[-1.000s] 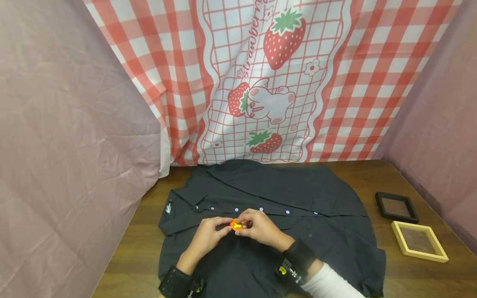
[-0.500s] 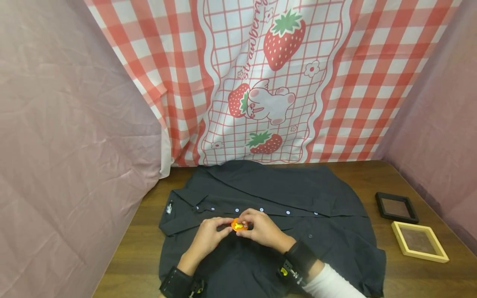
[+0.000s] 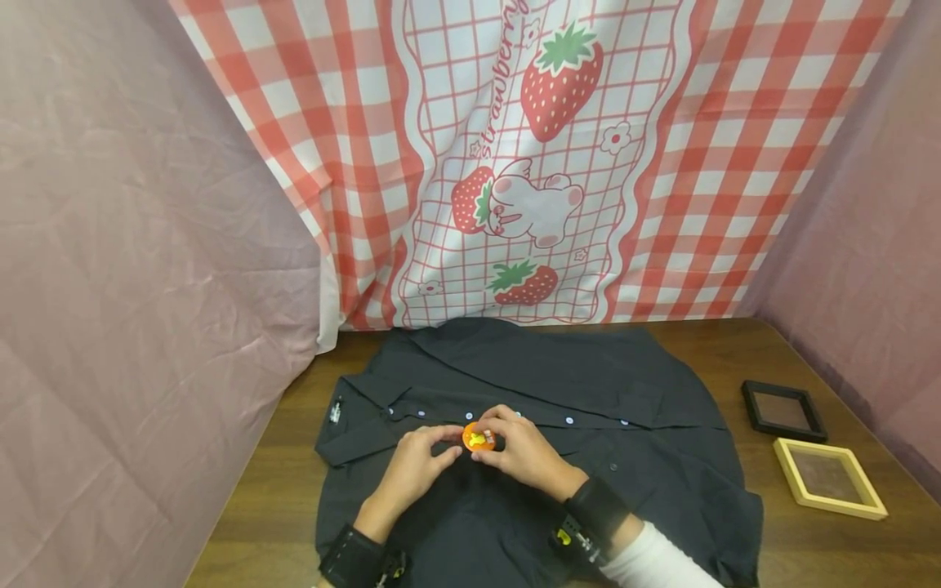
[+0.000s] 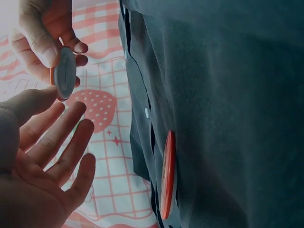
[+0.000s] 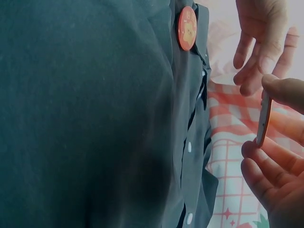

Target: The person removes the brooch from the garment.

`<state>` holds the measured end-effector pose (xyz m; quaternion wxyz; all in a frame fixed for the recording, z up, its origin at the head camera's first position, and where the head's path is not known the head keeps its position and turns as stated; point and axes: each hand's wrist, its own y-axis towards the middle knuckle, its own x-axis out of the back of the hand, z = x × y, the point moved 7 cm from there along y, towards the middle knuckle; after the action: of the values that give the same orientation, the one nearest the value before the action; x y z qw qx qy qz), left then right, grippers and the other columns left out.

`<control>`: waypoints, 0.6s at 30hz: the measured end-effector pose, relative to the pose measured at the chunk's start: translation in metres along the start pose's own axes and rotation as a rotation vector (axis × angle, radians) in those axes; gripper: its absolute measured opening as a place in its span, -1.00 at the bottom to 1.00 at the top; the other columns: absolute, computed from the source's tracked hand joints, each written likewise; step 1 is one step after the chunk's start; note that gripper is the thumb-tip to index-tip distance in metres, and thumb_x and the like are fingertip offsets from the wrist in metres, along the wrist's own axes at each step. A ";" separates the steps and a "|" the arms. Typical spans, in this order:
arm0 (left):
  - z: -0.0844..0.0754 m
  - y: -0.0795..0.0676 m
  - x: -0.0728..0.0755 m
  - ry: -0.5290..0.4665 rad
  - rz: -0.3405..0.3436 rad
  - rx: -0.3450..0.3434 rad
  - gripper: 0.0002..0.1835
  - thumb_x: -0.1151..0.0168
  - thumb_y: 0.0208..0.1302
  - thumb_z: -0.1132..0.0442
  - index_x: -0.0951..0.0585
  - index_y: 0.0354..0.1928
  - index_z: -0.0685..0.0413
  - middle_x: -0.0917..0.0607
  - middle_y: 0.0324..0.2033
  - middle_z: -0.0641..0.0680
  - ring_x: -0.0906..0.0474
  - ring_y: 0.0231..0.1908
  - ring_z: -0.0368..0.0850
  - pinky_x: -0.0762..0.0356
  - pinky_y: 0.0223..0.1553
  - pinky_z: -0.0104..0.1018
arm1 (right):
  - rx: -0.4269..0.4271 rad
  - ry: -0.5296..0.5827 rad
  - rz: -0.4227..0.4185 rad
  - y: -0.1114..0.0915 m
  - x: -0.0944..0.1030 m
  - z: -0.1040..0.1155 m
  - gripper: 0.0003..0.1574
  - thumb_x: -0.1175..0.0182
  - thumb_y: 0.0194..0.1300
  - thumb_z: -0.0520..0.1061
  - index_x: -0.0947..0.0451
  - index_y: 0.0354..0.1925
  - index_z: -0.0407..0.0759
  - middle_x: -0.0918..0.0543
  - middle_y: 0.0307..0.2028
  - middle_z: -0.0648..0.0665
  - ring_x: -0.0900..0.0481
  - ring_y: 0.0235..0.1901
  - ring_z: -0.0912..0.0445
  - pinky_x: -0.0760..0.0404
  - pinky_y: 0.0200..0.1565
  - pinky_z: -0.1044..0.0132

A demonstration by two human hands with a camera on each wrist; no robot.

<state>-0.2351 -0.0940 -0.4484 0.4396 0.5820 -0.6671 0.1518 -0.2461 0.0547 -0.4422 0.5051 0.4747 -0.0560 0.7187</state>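
Note:
A round orange pin badge [image 3: 479, 438] with a yellow figure on its face is held over the dark shirt [image 3: 456, 506]. My right hand [image 3: 520, 446] pinches its rim between thumb and fingers. The grey metal back of this pin badge [image 4: 66, 73] shows in the left wrist view. My left hand [image 3: 413, 467] has its thumb and forefinger right at the badge's left edge, with its other fingers [image 4: 76, 166] loosely spread. A second round badge, red-orange [image 5: 187, 28], lies on the shirt near the button strip in both wrist views; the head view does not show it.
The shirt lies spread on a wooden table [image 3: 735, 359], white buttons [image 3: 569, 420] along its front. At the right are a black frame [image 3: 782, 410] and a pale wooden frame [image 3: 829, 479]. A red-checked strawberry cloth [image 3: 515, 163] hangs behind, pink cloth [image 3: 147, 286] at the sides.
The orange badge has turned its face more toward the head camera and shifted slightly right with my right hand. More of it shows beyond my left fingertips.

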 end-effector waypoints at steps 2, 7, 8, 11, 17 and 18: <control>0.000 0.000 0.000 0.005 -0.002 0.012 -0.70 -0.37 0.18 0.22 -0.70 -0.02 0.03 -0.79 -0.15 0.02 -0.68 -0.07 -0.01 -0.59 -0.03 -0.02 | -0.016 0.008 -0.005 0.000 0.002 -0.001 -0.58 -0.49 0.04 -0.07 -0.70 -0.08 -0.08 -0.59 -0.16 -0.01 -0.58 -0.25 0.16 -0.63 -0.17 0.33; 0.000 0.000 0.001 0.039 -0.007 0.038 -0.70 -0.37 0.19 0.20 -0.70 -0.02 0.04 -0.78 -0.12 0.03 -0.65 -0.05 0.01 -0.56 0.00 0.02 | -0.022 -0.001 -0.014 -0.001 0.007 -0.003 -0.58 -0.49 0.05 -0.08 -0.69 -0.08 -0.11 -0.60 -0.13 -0.03 -0.60 -0.23 0.15 -0.65 -0.14 0.31; 0.000 0.000 0.001 0.047 -0.008 0.042 -0.70 -0.37 0.19 0.19 -0.70 -0.02 0.05 -0.78 -0.11 0.04 -0.64 -0.04 0.02 -0.56 0.01 0.03 | -0.023 -0.001 -0.019 -0.001 0.008 -0.003 -0.58 -0.49 0.05 -0.09 -0.69 -0.08 -0.11 -0.60 -0.13 -0.04 -0.60 -0.23 0.14 -0.65 -0.14 0.30; 0.000 -0.001 0.001 0.067 -0.010 0.054 -0.68 -0.37 0.19 0.17 -0.70 -0.02 0.07 -0.76 -0.08 0.07 -0.63 0.00 0.05 -0.54 0.07 0.06 | -0.023 -0.004 -0.036 -0.001 0.011 -0.004 -0.60 -0.49 0.04 -0.10 -0.69 -0.11 -0.12 -0.61 -0.15 -0.03 -0.61 -0.23 0.13 -0.65 -0.14 0.28; 0.003 -0.004 0.000 0.065 0.000 0.089 -0.63 -0.39 0.17 0.14 -0.67 0.01 0.09 -0.71 0.02 0.14 -0.57 0.10 0.15 -0.45 0.14 0.20 | -0.024 -0.027 -0.062 -0.005 0.015 -0.009 -0.62 -0.50 0.03 -0.07 -0.70 -0.14 -0.09 -0.63 -0.17 -0.01 -0.60 -0.21 0.13 -0.65 -0.13 0.25; 0.003 -0.004 0.000 0.064 0.001 0.093 -0.62 -0.39 0.16 0.14 -0.67 0.02 0.10 -0.69 0.04 0.16 -0.56 0.12 0.17 -0.44 0.15 0.21 | -0.024 -0.037 -0.067 -0.006 0.016 -0.010 -0.62 -0.50 0.02 -0.06 -0.70 -0.15 -0.09 -0.63 -0.18 0.00 -0.59 -0.21 0.13 -0.64 -0.13 0.25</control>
<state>-0.2324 -0.0975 -0.4518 0.4331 0.5963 -0.6452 0.2015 -0.2488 0.0737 -0.4384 0.5336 0.4832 -0.0580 0.6917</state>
